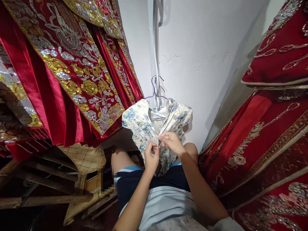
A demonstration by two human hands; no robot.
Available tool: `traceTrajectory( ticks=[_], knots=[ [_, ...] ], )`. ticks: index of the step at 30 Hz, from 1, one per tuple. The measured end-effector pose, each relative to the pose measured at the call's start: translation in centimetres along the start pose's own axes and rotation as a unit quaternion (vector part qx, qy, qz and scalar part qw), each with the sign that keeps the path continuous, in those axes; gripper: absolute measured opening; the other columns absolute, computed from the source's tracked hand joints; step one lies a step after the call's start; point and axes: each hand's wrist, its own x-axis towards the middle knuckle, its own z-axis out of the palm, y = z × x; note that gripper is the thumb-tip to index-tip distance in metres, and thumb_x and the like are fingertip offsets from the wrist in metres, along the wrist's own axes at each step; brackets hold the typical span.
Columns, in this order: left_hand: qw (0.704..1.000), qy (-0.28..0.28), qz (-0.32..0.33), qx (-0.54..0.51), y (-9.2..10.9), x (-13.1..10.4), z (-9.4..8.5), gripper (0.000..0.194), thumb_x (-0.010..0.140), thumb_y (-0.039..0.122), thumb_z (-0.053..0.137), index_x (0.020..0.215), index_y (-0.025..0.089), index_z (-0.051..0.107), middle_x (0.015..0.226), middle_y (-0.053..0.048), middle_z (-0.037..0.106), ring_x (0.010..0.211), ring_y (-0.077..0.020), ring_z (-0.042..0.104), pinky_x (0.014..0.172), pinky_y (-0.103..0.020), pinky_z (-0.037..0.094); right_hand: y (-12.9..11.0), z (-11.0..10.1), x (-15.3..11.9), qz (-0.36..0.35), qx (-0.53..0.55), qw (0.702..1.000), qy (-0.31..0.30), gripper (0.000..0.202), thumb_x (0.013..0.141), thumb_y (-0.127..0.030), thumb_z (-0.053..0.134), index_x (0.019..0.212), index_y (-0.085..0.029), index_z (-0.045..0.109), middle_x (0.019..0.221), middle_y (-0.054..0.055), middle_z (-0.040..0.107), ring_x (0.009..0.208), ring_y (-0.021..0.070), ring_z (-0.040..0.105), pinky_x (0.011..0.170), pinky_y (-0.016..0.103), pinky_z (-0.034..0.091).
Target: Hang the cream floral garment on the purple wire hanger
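Note:
A cream floral blouse (141, 120) with blue blossoms and short sleeves hangs on a purple hanger (154, 93) in front of me. Its lower part falls between my knees. My left hand (152, 155) pinches the blouse at the front opening, below the V-shaped neckline. Just above and to the right, my right hand (171, 141) pinches the fabric at the same opening, fingertips close to those of the left. The small spot between the fingertips is mostly covered, so any fastener there cannot be made out.
Red garments with gold and silver embroidery (89, 80) hang at the left. More beaded red garments (240, 144) hang at the right. A white wall (197, 41) with a vertical strip stands behind the hanger. Bamboo furniture (48, 202) is at the lower left.

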Motion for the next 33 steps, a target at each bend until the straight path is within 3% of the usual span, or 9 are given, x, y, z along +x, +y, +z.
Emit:
traceTrajectory(
  ticks=[7,12,15,19,22,25,27,30,33],
  knots=[
    [0.998,-0.057,-0.019,-0.001,-0.4,-0.7,1.1,0.021,0.087,0.028,0.061,0.071,0.02,0.05,0.072,0.0,0.049,0.065,-0.0149,0.047,0.062,-0.026,0.037,-8.0,-0.2,8.2,-0.106,0.054,0.986,0.115,0.023,0.072,-0.034,0.074,0.063,-0.014,0.065,0.048,-0.002,0.055,0.04,0.0051,0.032,0.04,0.022,0.02],
    [0.997,-0.067,-0.037,-0.008,-1.0,-0.5,0.5,0.016,0.083,0.027,0.066,0.073,0.019,0.055,0.072,-0.001,0.054,0.067,-0.0154,0.051,0.063,-0.026,0.041,-8.8,0.5,8.6,-0.144,0.033,0.984,0.101,0.021,0.075,-0.034,0.071,0.073,-0.014,0.067,0.051,-0.002,0.058,0.04,0.0057,0.036,0.041,0.021,0.024],
    [0.999,-0.037,0.008,-0.009,1.7,2.7,-1.1,0.012,0.083,0.027,0.069,0.09,0.019,0.064,0.082,-0.003,0.062,0.075,-0.0169,0.057,0.07,-0.028,0.045,-7.7,0.6,7.6,-0.138,0.028,0.986,0.089,0.02,0.077,-0.035,0.069,0.077,-0.016,0.066,0.05,-0.003,0.057,0.041,0.0073,0.04,0.043,0.022,0.027],
    [0.978,0.031,0.197,0.053,8.3,10.4,-3.7,0.026,0.093,0.029,0.059,0.116,0.02,0.067,0.097,-0.005,0.067,0.085,-0.0171,0.06,0.079,-0.029,0.046,-7.9,0.0,7.1,-0.172,0.009,0.981,0.089,0.021,0.078,-0.036,0.071,0.076,-0.016,0.066,0.049,-0.003,0.054,0.044,0.0091,0.043,0.046,0.023,0.03],
    [0.946,-0.061,0.28,0.151,11.7,15.3,-4.4,0.029,0.096,0.03,0.057,0.122,0.021,0.065,0.104,-0.006,0.068,0.087,-0.0178,0.06,0.081,-0.03,0.045,-8.7,-0.4,7.1,-0.199,-0.002,0.976,0.084,0.022,0.078,-0.037,0.072,0.077,-0.016,0.066,0.049,-0.004,0.052,0.046,0.0096,0.044,0.047,0.023,0.031],
    [0.904,-0.143,0.311,0.257,12.9,17.0,-3.7,0.019,0.097,0.03,0.054,0.105,0.019,0.068,0.095,-0.006,0.068,0.084,-0.0188,0.059,0.079,-0.031,0.042,-8.1,-0.3,7.5,-0.199,0.003,0.976,0.092,0.022,0.079,-0.038,0.069,0.075,-0.017,0.065,0.048,-0.005,0.05,0.045,0.0094,0.042,0.046,0.023,0.031],
    [0.896,-0.12,0.325,0.277,13.3,17.0,-3.3,0.017,0.097,0.028,0.054,0.093,0.018,0.068,0.091,-0.005,0.067,0.085,-0.019,0.058,0.081,-0.031,0.04,-6.6,0.1,7.8,-0.182,-0.002,0.977,0.116,0.021,0.078,-0.037,0.067,0.07,-0.018,0.062,0.048,-0.005,0.049,0.044,0.0092,0.04,0.046,0.023,0.029],
    [0.936,-0.006,0.301,0.183,13.7,17.1,-4.2,0.013,0.095,0.022,0.057,0.087,0.018,0.066,0.089,-0.004,0.066,0.088,-0.0178,0.055,0.082,-0.03,0.037,-3.4,1.0,7.5,-0.135,-0.024,0.979,0.151,0.022,0.072,-0.031,0.067,0.058,-0.019,0.055,0.049,-0.005,0.047,0.045,0.0087,0.038,0.046,0.023,0.026],
    [0.98,0.106,0.152,-0.07,13.2,18.0,-7.2,0.012,0.092,0.013,0.06,0.082,0.014,0.066,0.082,-0.001,0.061,0.08,-0.0133,0.051,0.075,-0.025,0.036,-0.3,1.7,5.7,-0.084,0.019,0.987,0.133,0.021,0.07,-0.028,0.063,0.053,-0.02,0.052,0.046,-0.006,0.042,0.045,0.0086,0.034,0.046,0.024,0.023]
  ],
)
